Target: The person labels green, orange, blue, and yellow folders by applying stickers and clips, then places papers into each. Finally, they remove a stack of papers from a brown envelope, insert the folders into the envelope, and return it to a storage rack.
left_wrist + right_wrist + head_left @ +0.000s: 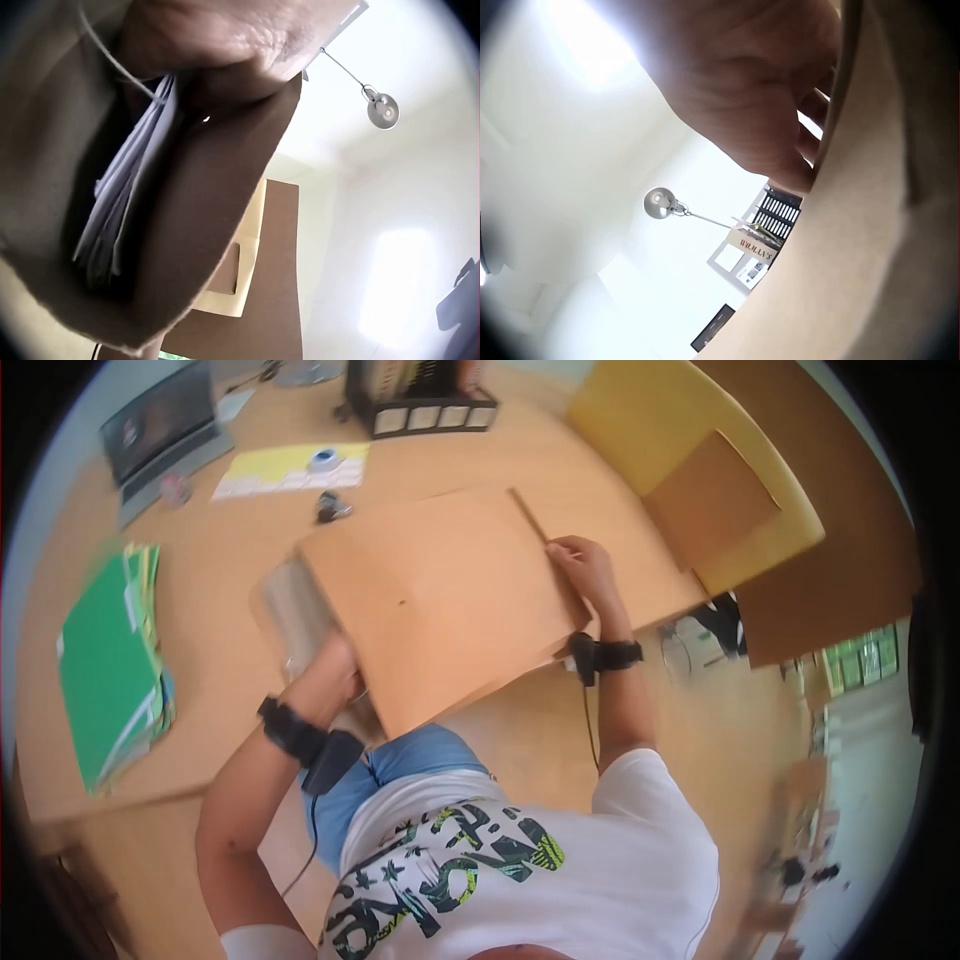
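Note:
A large tan folder [440, 600] is held tilted above the near edge of the table. My left hand [335, 665] grips its left side, the fingertips hidden behind the edge. In the left wrist view this hand [225, 45] is at the folder's gaping mouth [217, 187], where white papers [131, 176] stand inside and a thin string [112, 60] hangs across. On the far right edge, my right hand [587, 572] pinches the folder between thumb and fingers. The right wrist view shows this hand [742, 82] against the folder wall [832, 247], its fingertips partly hidden.
Left on the table [210, 760] lies a green folder [105, 660] full of papers. Farther back are a laptop [165, 435], a yellow-and-white sheet [265, 470] with a tape roll [324, 458], a small dark object [331, 508] and a black organizer [430, 417]. A yellow panel [640, 420] borders the right.

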`<state>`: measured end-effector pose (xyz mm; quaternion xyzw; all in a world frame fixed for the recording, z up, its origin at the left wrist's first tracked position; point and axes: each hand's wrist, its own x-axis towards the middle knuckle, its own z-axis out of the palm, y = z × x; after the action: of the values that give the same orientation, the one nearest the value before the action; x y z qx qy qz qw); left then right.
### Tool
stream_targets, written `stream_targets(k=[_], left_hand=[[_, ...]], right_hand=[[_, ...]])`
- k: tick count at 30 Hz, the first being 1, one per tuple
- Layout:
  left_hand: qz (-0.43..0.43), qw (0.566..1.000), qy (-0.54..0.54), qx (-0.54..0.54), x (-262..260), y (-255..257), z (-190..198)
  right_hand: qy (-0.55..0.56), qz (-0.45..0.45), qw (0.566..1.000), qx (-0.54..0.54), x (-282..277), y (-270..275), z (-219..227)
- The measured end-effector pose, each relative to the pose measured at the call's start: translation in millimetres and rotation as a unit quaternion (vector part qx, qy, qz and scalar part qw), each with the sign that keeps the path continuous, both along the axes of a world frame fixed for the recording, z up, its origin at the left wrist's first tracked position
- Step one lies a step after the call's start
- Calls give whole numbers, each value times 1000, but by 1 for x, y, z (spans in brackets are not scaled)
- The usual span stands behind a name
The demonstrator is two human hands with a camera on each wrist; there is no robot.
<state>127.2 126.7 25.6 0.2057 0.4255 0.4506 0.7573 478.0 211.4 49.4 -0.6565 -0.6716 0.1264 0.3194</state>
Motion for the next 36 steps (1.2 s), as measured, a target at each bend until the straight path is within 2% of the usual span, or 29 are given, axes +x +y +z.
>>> stream_targets(k=[2,6,8,9,12,16,19,21,27,28,29,30,32,33,34,35,36], left_hand=[[20,995,9,96,-6,6,-25],[15,985,120,123,-26,6,6],[26,970,146,194,-44,0,13],[35,960,160,227,-57,-3,15],[60,954,191,224,-115,-8,15],[127,880,388,242,-167,-41,69],[165,876,359,276,-165,-80,121],[163,863,392,274,-185,-92,135],[262,857,350,272,-276,-107,127],[276,880,286,261,-285,-110,131],[287,898,220,250,-292,-113,135],[297,912,153,236,-299,-115,136],[281,912,147,261,-286,-109,144],[261,913,146,278,-269,-104,148],[239,913,145,295,-249,-97,152],[237,924,108,278,-222,-87,154],[234,934,70,260,-197,-75,155]], right_hand=[[-39,-29,999,12,-4,-7,6],[-72,-56,996,14,-9,-11,12],[-76,-56,996,9,-10,-9,13],[-69,-58,996,9,-9,-7,11],[-61,-58,996,23,-7,-5,5],[-56,-38,998,16,-7,-3,6],[-46,-6,999,22,-12,1,6],[-66,-15,997,21,-17,2,9],[-103,-36,994,31,-17,4,5],[-103,-35,993,35,-16,4,5],[-115,-35,993,-8,-15,7,7],[-116,-37,992,11,-17,6,6],[-121,-43,990,51,-20,0,13],[-88,-27,994,65,-14,2,16],[46,30,997,45,-16,-4,28],[179,85,980,22,-21,-15,45],[308,139,941,-2,-27,-22,57]])
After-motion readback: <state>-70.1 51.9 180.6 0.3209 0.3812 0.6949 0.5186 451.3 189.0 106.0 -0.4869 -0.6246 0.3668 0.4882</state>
